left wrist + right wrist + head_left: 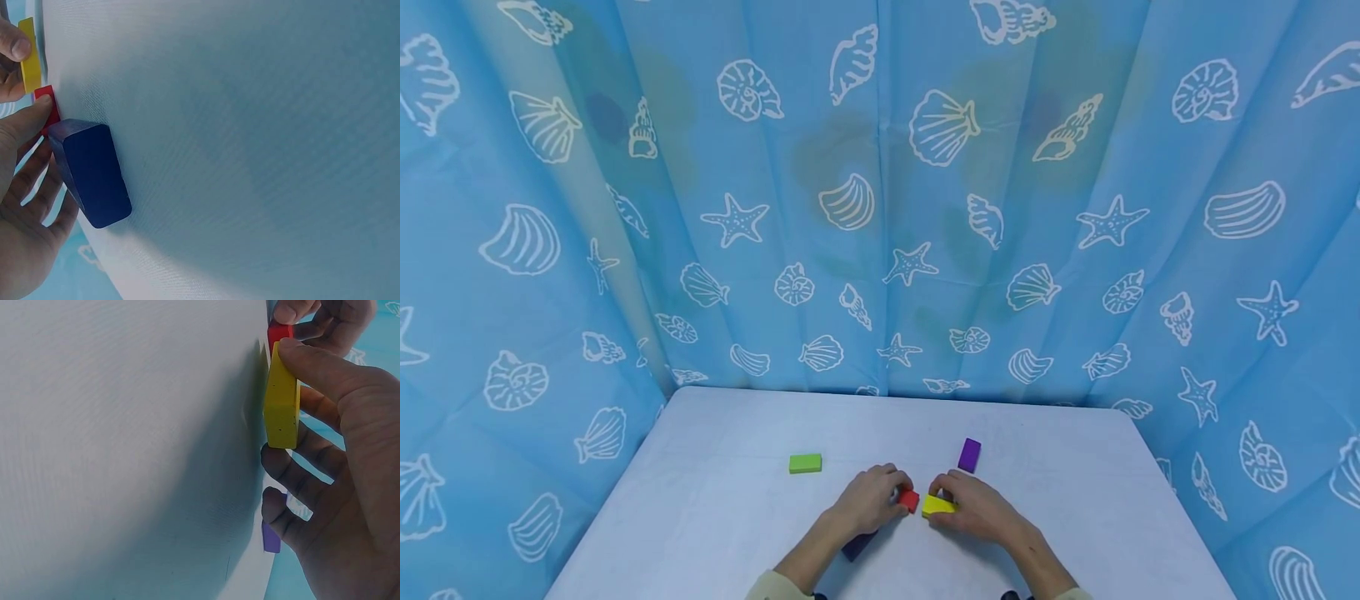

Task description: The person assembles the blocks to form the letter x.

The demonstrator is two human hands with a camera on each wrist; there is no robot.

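Note:
My left hand (871,497) pinches a small red block (909,500) between thumb and fingers, near the middle of the white table. Just to the right, my right hand (976,504) grips a yellow block (937,505), thumb on the near side and fingers on the far side. The two blocks sit close to each other with a narrow gap in the head view. A dark blue block (97,175) lies on the cloth under the left wrist, partly covered by the forearm in the head view.
A lime green block (805,463) lies farther back on the left. Behind the right hand is a purple block (969,455). The white table (730,425) ends at the back against a blue curtain (820,275) printed with white shells and starfish.

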